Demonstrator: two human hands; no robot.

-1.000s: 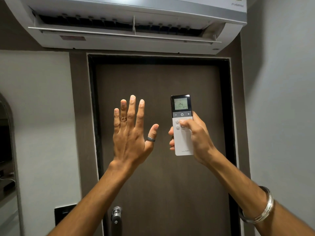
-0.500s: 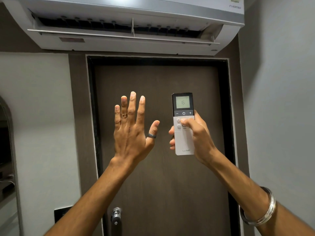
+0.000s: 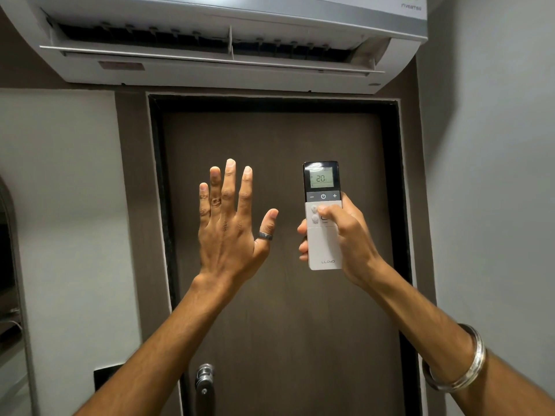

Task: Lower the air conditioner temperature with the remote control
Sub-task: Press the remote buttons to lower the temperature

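The right hand (image 3: 348,238) holds the remote (image 3: 323,216) upright in front of the door (image 3: 285,310), with its screen end pointing up to the AC unit (image 3: 210,61) above. The fingers are wrapped around the lower white part: three fingertips (image 3: 303,244) come out at the left edge of the remote, and the thumb (image 3: 329,211) lies across its face, on the light buttons just below the dark strip with the minus, power and plus signs. The screen (image 3: 321,178), above the thumb, shows 20. A metal bangle (image 3: 462,367) sits on the right forearm.

The left hand (image 3: 231,232) is raised beside the remote, not touching it, with its back to me. It holds nothing; the four fingers are straight and close together, pointing up, and the thumb stands out to the side toward the remote. A dark ring (image 3: 265,235) is on this thumb, and another ring (image 3: 215,201) is on one finger. The AC flap is open. Below the left forearm I see a door handle (image 3: 204,382).
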